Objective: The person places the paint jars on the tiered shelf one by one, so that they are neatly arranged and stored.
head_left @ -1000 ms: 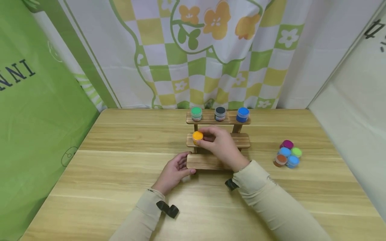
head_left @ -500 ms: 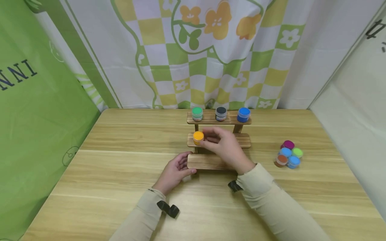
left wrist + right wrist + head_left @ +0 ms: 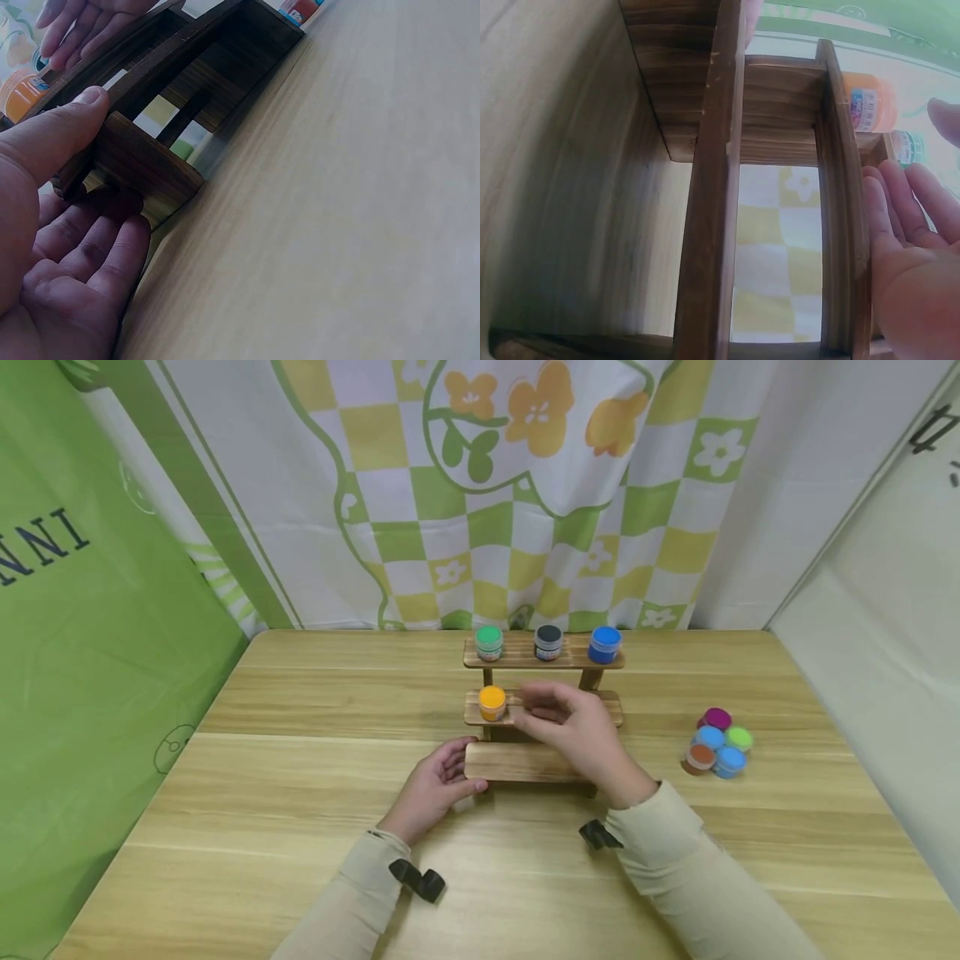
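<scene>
A three-step wooden display rack stands at the table's back. My left hand holds the left end of its lowest step, thumb in front and fingers behind; the left wrist view shows the thumb against the dark wood. On the left of the middle step sits a small orange paint jar, upright. Just right of that jar is my right hand, fingers loosely bent and apart from it. In the right wrist view the orange jar stands beyond the fingertips, with nothing in the hand.
Along the top step stand a green jar, a black jar and a blue jar. Right of the rack, several jars cluster on the table, among them a purple one and a brown one. A patterned curtain hangs behind.
My right hand has let go of the orange jar and drawn back to the right, leaving it on the middle step. The left hand has stayed on the rack.
</scene>
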Tool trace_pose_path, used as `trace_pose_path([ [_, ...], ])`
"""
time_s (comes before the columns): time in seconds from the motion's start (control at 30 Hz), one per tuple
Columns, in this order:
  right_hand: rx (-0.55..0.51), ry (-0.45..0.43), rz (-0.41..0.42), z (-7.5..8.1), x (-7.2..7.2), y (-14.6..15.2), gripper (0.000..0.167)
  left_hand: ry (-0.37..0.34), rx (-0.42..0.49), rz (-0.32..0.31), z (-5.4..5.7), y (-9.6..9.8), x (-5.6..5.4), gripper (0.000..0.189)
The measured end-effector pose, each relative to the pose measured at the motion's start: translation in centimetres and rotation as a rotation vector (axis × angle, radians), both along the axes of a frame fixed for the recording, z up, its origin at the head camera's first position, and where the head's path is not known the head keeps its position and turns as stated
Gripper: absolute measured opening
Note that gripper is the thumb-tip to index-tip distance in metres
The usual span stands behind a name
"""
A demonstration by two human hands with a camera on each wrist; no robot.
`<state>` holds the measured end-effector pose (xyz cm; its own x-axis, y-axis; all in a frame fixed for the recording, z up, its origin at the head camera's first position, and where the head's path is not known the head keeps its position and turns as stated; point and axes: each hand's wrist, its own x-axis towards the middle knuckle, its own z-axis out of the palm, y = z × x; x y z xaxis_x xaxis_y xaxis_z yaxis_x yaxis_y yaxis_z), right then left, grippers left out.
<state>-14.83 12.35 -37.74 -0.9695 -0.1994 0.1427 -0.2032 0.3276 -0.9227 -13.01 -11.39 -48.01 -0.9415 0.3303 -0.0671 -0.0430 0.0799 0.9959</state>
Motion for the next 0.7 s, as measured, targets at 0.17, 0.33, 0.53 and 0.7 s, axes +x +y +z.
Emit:
trace_pose_path([
  [0.17,-0.021,0.024,-0.017,-0.2,0.6,0.7,0.039,-0.003,-0.004,0.0,0.0,0.0,0.0,0.068],
  [0.33,-0.037,0.025,-0.031,-0.2,1.1,1.6,0.037,-0.002,-0.008,0.001,0.0,0.0,0.0,0.069],
  [0.53,-0.036,0.001,-0.041,0.0,2.1,2.7,0.037,0.0,-0.015,0.003,0.3,0.1,0.1,0.07],
  [0.7,-0.02,-0.003,-0.051,-0.2,2.7,3.6,0.038,-0.007,-0.023,0.005,0.2,0.0,0.2,0.07],
])
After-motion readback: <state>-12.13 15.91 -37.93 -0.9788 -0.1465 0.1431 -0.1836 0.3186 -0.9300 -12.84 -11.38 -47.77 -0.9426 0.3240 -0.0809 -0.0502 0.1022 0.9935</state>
